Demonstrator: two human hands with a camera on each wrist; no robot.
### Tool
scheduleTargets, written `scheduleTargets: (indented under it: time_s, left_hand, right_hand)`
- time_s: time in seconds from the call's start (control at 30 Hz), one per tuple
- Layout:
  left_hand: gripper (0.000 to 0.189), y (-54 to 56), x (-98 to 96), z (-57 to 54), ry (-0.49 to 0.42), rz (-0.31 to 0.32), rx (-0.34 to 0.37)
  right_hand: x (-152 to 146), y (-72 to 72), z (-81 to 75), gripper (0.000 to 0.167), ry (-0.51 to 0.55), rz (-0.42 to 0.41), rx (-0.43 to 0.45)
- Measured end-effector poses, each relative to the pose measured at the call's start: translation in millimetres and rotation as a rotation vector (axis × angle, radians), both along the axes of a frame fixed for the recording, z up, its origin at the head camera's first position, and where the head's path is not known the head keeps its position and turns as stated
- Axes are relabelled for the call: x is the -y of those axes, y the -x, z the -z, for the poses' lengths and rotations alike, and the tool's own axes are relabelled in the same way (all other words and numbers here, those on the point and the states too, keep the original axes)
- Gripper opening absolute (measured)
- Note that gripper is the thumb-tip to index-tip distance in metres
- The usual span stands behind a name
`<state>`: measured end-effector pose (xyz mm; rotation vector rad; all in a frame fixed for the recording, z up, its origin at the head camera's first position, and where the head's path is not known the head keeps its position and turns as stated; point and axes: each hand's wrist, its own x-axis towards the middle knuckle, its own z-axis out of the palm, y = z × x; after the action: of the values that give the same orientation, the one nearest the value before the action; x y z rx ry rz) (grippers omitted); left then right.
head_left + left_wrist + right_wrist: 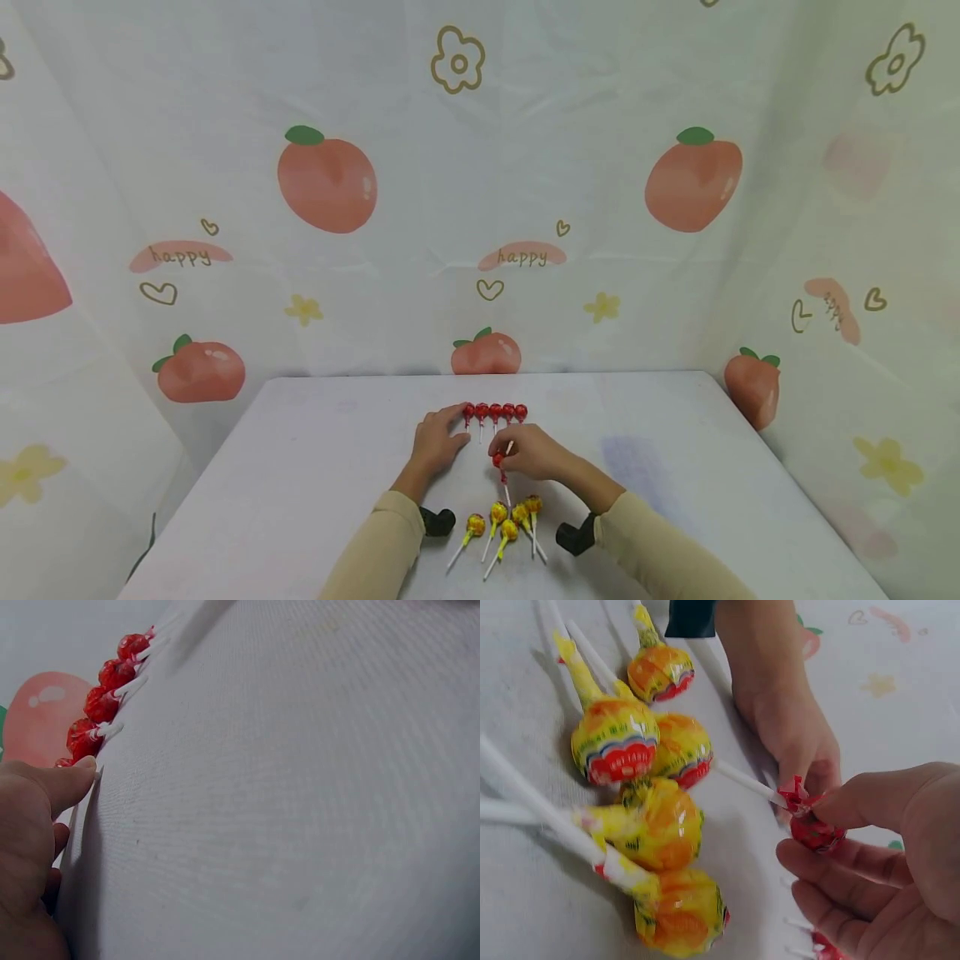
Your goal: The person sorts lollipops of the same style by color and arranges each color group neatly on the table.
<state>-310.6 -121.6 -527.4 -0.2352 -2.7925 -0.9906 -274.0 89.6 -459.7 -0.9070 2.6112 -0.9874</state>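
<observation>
My right hand point(531, 452) pinches a red lollipop point(819, 831) by its wrapped head, between thumb and fingers. Its white stick points back toward the yellow lollipops. Farther out on the table, several red lollipops point(496, 412) stand in a tidy side-by-side row, heads away from me. At the left end of that row lies my left hand point(437, 442), fingers extended by the last head and thumb near its stick. In the left wrist view the left thumb point(71, 784) partly hides the nearest red lollipop.
Several yellow lollipops point(679, 911) lie loosely grouped nearer to me, between my forearms, some overlapping with sticks toward me. The white table point(300, 500) ends at a patterned curtain point(487, 167) behind and at the sides. Black wrist devices point(576, 537) sit low beside the yellow lollipops.
</observation>
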Motion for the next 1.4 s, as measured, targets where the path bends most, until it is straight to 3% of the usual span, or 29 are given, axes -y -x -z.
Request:
scheduleTargets:
  time_s: [0.2, 0.43, 0.77, 0.9, 1.13, 1.4]
  left_hand:
    - [0.055, -0.5, -0.2, 0.5, -0.004, -0.001, -0.008]
    - [0.055, -1.2, -0.8, -0.3, -0.006, -0.004, -0.017]
    - [0.055, -2.3, -1.0, -3.0, -0.004, -0.001, -0.019]
    - [0.055, -1.9, -1.2, -1.8, -0.005, 0.002, -0.017]
    - [0.056, -1.7, -1.3, -1.0, -0.008, -0.002, 0.005]
    - [0.054, -2.3, -0.9, -2.2, -0.012, 0.002, -0.018]
  right_hand:
    - [-8, 8.6, 5.6, 0.015, 0.011, 0.051, -0.015]
    - [-19, 20.6, 8.2, 0.015, 0.038, 0.209, 0.006]
    - [-40, 50.6, 14.7, 0.017, 0.013, 0.406, -0.029]
    - [-45, 60.3, 18.2, 0.019, 0.010, 0.489, 0.003]
    - [-48, 69.5, 25.5, 0.018, 0.027, 0.551, 0.006]
    - [-45, 74.0, 32.0, 0.022, 0.108, 0.609, 0.040]
